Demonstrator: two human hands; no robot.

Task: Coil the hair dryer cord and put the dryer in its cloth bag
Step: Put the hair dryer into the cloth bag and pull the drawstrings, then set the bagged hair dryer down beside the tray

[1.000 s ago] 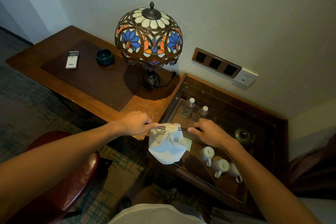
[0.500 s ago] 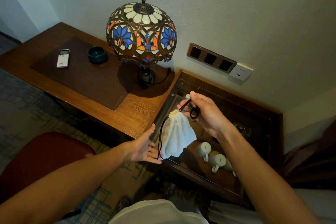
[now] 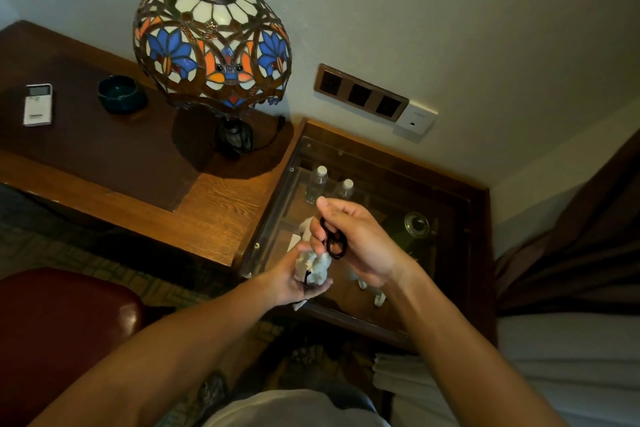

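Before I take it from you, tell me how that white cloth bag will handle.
Probably soft: the cloth bag bunches and creases where the left hand cups it. Its black drawstring looks limp, looping loosely over the right hand, so it may slip through. It likely needs support underneath, as it is getting now.

A stained-glass lamp (image 3: 212, 42) with blue and orange flower panels stands on a wooden desk (image 3: 221, 215), its dark base (image 3: 233, 137) at the edge of a brown desk mat (image 3: 104, 152). On the mat lie a white remote control (image 3: 38, 104) and, near it, a dark green ashtray (image 3: 119, 94). Right of the desk sits a glass-topped cabinet (image 3: 464, 253); beneath the glass are two water bottles (image 3: 317, 184) side by side and white mugs (image 3: 379, 298). On the wall above, a brown three-socket panel (image 3: 360, 94) adjoins a white outlet (image 3: 415, 121). A red chair seat (image 3: 62, 329) shows at lower left.
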